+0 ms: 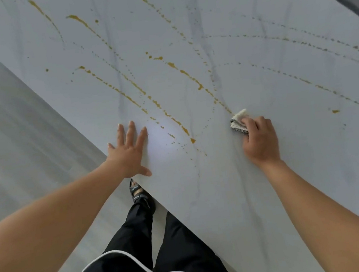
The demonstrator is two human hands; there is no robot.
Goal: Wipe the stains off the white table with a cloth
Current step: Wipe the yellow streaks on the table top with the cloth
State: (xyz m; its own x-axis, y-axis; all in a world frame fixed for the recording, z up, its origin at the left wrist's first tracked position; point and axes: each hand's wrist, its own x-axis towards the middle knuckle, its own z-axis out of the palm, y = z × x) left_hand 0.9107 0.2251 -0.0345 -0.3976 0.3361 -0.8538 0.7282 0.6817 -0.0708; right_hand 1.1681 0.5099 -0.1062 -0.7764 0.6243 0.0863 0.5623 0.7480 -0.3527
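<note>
Right grip [260, 139] tight around crumpled cloth [239, 120] (left grip [128, 152] flat, empty) on veined table [251, 25]

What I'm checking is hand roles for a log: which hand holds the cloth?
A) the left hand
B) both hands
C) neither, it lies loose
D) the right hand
D: the right hand grips the bunched cloth against the white table, while the left hand lies flat on it, fingers spread, holding nothing.
</note>
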